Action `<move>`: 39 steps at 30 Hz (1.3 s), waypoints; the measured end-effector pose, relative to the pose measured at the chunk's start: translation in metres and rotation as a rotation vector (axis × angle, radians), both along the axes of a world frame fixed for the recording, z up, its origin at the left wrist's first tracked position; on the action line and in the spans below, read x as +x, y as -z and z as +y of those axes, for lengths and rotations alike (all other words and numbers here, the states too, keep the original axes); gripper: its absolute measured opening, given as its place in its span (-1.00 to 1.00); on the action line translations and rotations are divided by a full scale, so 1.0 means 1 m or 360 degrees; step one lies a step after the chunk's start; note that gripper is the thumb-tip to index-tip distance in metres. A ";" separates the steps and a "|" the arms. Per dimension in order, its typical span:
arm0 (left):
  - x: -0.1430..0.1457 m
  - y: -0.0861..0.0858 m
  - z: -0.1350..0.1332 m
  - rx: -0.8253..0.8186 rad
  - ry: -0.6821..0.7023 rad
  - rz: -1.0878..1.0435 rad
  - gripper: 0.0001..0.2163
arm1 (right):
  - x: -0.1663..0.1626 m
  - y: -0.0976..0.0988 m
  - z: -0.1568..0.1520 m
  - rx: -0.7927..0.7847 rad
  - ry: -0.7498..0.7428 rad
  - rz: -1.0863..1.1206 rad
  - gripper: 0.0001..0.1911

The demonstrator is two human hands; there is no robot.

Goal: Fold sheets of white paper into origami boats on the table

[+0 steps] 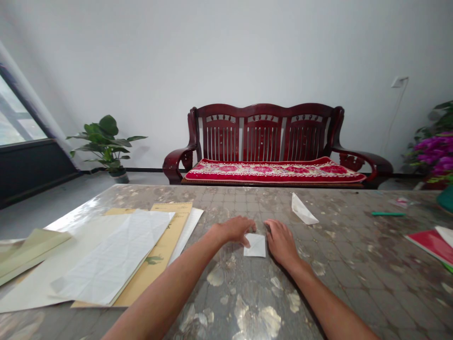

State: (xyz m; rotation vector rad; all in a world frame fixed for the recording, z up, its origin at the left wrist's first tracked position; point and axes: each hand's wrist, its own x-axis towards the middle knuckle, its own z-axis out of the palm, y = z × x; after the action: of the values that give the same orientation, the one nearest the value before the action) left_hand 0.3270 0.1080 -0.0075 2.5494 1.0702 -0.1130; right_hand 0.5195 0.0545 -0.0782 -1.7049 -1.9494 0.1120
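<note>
A small folded square of white paper (255, 246) lies flat on the patterned tabletop, between my two hands. My left hand (238, 228) is at its upper left, fingers apart and curved, with the thumb touching or just over the paper's left edge. To the right of the square, my right hand (281, 240) rests on the table with its fingers slightly bent and no object in them. Farther back on the right is a white folded paper shape (303, 209) with a pointed tip.
Loose white sheets (116, 257) lie over tan notebooks (141, 278) on the left. A green pen (388, 214) and a red booklet (428, 243) are on the right. Beyond the table (255, 293) stand a wooden bench (262, 137) and a potted plant (108, 141).
</note>
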 end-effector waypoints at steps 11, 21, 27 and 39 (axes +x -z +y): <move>-0.014 0.026 -0.020 -0.0201 -0.0764 -0.0770 -0.79 | 0.012 0.002 0.001 0.0006 -0.0203 0.1104 -0.59; -0.005 0.050 -0.044 -0.0004 -0.0997 -0.1243 -0.95 | -0.016 -0.022 -0.012 0.0317 -0.0363 0.0464 -0.90; -0.007 0.046 -0.049 0.0444 -0.0927 -0.1249 -0.72 | -0.009 -0.024 -0.012 0.0499 -0.0404 0.0075 -0.84; -0.019 0.044 -0.052 0.0726 -0.0229 -0.0497 -0.79 | -0.010 -0.026 -0.015 0.0376 -0.0449 -0.0359 -0.83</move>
State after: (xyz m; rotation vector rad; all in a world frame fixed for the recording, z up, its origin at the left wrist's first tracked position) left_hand 0.3081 0.0560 -0.0517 2.7319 1.2570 0.6130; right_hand 0.5094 0.0399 -0.0517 -1.3322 -2.2591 -0.2096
